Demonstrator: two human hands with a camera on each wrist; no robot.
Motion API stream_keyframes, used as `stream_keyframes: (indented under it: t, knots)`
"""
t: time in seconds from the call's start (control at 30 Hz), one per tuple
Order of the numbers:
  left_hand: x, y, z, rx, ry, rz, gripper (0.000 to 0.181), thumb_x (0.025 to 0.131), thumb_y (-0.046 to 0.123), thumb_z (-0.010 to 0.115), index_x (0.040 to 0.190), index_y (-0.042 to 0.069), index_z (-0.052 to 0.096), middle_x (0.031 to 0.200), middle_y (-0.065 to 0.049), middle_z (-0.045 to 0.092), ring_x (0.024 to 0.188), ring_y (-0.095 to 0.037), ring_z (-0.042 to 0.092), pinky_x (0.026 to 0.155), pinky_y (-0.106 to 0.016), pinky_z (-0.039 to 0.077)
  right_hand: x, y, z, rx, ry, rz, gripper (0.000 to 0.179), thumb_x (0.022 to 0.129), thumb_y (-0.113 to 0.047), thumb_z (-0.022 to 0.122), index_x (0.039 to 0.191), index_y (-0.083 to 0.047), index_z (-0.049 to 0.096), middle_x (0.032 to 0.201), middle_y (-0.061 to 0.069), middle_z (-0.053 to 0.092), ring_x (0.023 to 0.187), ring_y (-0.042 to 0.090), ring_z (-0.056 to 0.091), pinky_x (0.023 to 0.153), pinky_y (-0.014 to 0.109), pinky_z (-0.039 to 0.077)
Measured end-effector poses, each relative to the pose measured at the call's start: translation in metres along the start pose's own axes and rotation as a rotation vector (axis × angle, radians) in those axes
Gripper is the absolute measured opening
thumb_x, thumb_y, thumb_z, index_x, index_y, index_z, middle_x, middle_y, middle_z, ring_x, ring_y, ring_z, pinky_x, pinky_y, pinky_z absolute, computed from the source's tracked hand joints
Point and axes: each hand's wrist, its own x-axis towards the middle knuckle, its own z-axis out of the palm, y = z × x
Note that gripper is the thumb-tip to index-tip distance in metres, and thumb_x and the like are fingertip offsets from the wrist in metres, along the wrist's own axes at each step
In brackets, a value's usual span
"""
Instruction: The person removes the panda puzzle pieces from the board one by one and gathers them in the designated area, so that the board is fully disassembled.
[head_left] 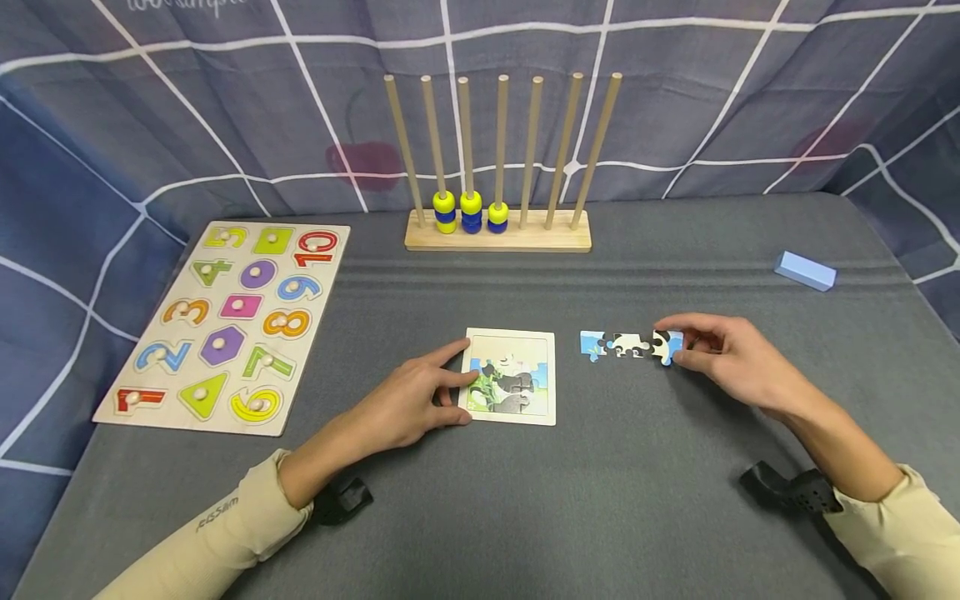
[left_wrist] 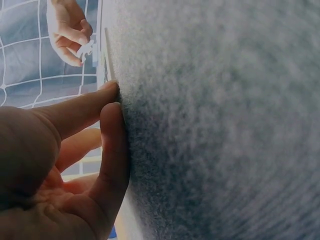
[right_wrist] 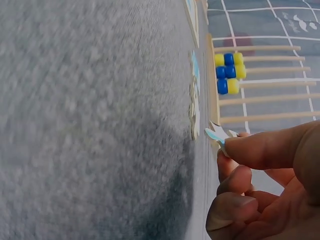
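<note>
A square jigsaw tray (head_left: 550, 340) with a partly assembled panda picture lies on the grey table. Along its left edge rests my left hand (head_left: 408, 400), fingers spread, one fingertip over the picture; in the left wrist view its fingertips are low against the cloth. My right hand (head_left: 738, 354) pinches a black, white and blue jigsaw piece (head_left: 666, 346) between thumb and fingers. In the right wrist view the pinched piece (right_wrist: 216, 135) is tilted. To its left, a blue jigsaw piece (head_left: 592, 343) and a black-and-white jigsaw piece (head_left: 628, 345) lie side by side.
A number-and-shape peg board (head_left: 296, 379) lies at the left. Behind the tray stands a wooden counting rack (head_left: 498, 240) with tall rods and several yellow and blue beads. A light blue block (head_left: 806, 271) sits at the back right. A checked curtain (head_left: 675, 100) hangs behind.
</note>
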Motion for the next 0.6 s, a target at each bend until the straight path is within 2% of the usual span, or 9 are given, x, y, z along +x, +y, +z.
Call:
stream_keyframes:
  t: [0.3,0.6]
  knots:
    - [0.0,0.0,0.0,-0.001,0.001,0.004,0.052,0.081,0.014,0.083,0.127,-0.001,0.065,0.154,-0.022,0.035,0.068,0.002,0.053,0.067,-0.023,0.044,0.003,0.011,-0.002,-0.085,-0.005,-0.039,0.034,0.086,0.009,0.067,0.119,0.003,0.067,0.082,0.004,0.056,0.062,0.009,0.045,0.056,0.025,0.036]
    - [0.0,0.0,-0.001,0.002,0.001,-0.003,0.051,0.081,0.014,0.083,0.127,-0.001,0.065,0.154,-0.022,0.035,0.068,0.002,0.053,0.066,-0.024,0.044,0.007,0.012,0.0,-0.107,-0.003,-0.021,0.035,0.082,0.008,0.072,0.117,0.003,0.068,0.083,0.005,0.058,0.06,0.008,0.045,0.053,0.026,0.036]
